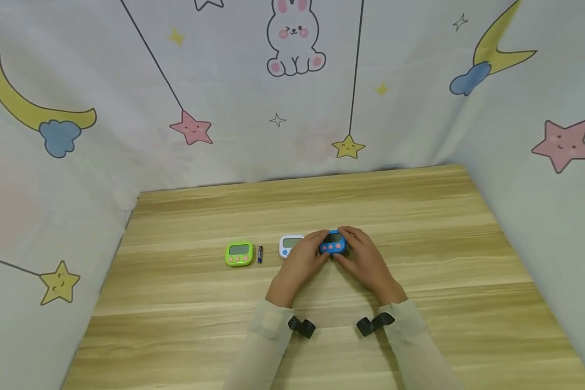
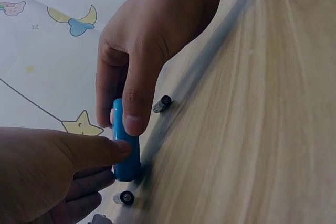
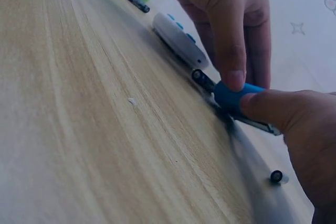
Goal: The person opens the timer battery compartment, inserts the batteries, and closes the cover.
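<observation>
A blue digital timer [image 1: 332,248] with a dark screen and coral buttons is held at its two sides, its screen facing up in the head view. My left hand [image 1: 299,262] pinches its left side, and my right hand [image 1: 368,264] grips the right side. Both thumbs lie along the timer's near edge, as the left wrist view shows on the blue case [image 2: 127,170]. One small battery [image 3: 202,81] lies by the timer's left end, under my left hand. Another battery [image 3: 276,177] lies on the right, below my right hand. The hands hide both batteries in the head view.
Left of my hands a white timer [image 1: 286,246] lies on the wooden table [image 1: 185,319], partly covered by my left hand. Farther left are a dark battery [image 1: 260,254] and a green timer [image 1: 239,254]. A printed white curtain [image 1: 244,146] closes off the table's back and sides.
</observation>
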`<state>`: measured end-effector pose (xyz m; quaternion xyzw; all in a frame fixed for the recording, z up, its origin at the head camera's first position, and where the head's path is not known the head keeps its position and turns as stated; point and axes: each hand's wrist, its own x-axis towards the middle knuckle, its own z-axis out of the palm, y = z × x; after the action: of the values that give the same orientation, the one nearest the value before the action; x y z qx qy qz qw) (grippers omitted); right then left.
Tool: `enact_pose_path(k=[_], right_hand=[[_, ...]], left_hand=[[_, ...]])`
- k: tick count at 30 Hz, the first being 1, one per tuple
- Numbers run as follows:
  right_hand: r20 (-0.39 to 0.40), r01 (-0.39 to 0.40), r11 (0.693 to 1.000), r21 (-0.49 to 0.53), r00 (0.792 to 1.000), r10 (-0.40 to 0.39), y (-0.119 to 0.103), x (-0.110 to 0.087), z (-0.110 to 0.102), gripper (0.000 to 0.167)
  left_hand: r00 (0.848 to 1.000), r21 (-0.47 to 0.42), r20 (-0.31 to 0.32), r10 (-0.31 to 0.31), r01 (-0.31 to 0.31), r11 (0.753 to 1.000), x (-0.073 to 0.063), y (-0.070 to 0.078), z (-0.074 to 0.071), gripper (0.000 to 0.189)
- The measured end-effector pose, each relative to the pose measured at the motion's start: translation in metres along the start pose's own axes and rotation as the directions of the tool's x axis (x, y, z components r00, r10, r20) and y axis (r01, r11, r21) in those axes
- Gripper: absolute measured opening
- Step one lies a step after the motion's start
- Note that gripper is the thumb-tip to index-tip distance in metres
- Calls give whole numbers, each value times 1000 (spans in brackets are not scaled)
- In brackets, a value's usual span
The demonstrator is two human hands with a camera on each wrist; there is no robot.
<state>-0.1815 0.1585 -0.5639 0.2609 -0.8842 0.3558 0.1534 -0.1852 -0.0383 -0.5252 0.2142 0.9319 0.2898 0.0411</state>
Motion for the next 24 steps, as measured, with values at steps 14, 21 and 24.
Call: enact_pose_path(k=[14,21,24], right_hand=[[-101,28,993,118,995,-16,-8,3,-7,69],[-141,35,983,180,990,-9,-13,4,-8,71],[-154,61,976,210,988,-29,-18,7,-10,73]], left_hand=[[1000,-114,-20,-8,5,993,-3,-4,-16,66],[999,-177,-48,11,-19,984,-9,0,-26,65],[998,-185,-64,14,-25,982,-14,1,-32,63]])
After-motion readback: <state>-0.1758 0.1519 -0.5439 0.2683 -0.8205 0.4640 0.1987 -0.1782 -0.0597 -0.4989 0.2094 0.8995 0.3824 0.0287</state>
